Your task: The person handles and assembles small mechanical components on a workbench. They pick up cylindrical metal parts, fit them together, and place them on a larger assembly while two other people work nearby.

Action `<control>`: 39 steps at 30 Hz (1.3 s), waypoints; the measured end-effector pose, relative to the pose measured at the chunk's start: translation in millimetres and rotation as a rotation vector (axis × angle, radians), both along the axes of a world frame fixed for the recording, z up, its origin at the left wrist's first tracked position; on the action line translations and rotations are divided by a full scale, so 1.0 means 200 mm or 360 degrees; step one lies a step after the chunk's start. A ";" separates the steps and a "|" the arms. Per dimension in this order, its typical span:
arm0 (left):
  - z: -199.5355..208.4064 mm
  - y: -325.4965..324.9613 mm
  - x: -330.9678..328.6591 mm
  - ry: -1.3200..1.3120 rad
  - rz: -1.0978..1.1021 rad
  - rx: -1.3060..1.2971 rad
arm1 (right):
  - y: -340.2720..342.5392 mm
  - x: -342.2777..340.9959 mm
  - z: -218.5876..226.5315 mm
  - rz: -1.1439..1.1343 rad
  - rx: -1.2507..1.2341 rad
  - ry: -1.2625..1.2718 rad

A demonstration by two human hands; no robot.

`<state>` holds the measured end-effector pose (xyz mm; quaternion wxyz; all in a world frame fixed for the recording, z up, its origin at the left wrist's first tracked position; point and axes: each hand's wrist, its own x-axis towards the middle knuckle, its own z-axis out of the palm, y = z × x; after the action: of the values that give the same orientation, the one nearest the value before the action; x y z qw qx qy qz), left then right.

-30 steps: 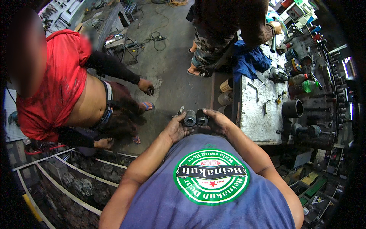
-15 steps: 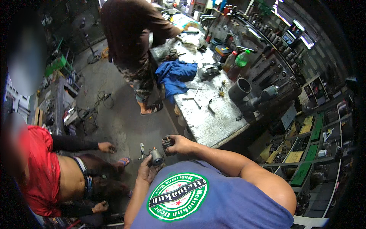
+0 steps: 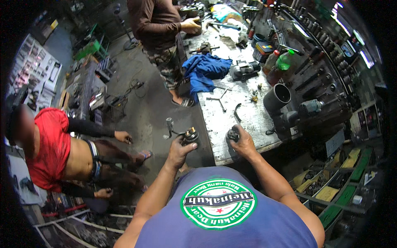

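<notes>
My left hand point(image 3: 180, 152) is closed round a short cylindrical metal part point(image 3: 191, 135) with a dark end and copper-coloured terminals. A short lead with a grey connector point(image 3: 169, 123) sticks out beside it. My right hand point(image 3: 245, 144) grips a small dark round part point(image 3: 233, 134) near the front edge of the workbench point(image 3: 225, 151); its kind cannot be made out. The two parts are held apart. Just beyond my right hand a dark curved tool point(image 3: 237, 111) lies on the bench, with a three-armed wrench point(image 3: 221, 100) further left.
A blue cloth point(image 3: 206, 70), a metal cylinder point(image 3: 278, 97), a green-capped bottle point(image 3: 284, 62) and a power tool point(image 3: 310, 108) occupy the bench. One person point(image 3: 155, 33) stands at its far side; another in red point(image 3: 51, 144) is at left. Parts shelves point(image 3: 343, 177) stand at right.
My hands have moved apart, the right one toward the bench edge. The cylindrical part has turned its terminal end upward. The far person's hands have drawn back from the bench.
</notes>
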<state>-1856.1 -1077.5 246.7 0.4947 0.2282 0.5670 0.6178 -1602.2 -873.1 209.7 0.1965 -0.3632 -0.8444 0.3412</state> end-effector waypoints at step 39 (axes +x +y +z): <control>0.13 0.38 -0.08 0.0207 -0.0508 0.0467 | 0.11 -0.18 0.47 -0.0173 -0.1216 0.0957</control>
<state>-1872.1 -1001.4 271.9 0.5101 0.4238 0.4584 0.5917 -1638.7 -850.9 303.1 0.3019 -0.3382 -0.5444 0.7058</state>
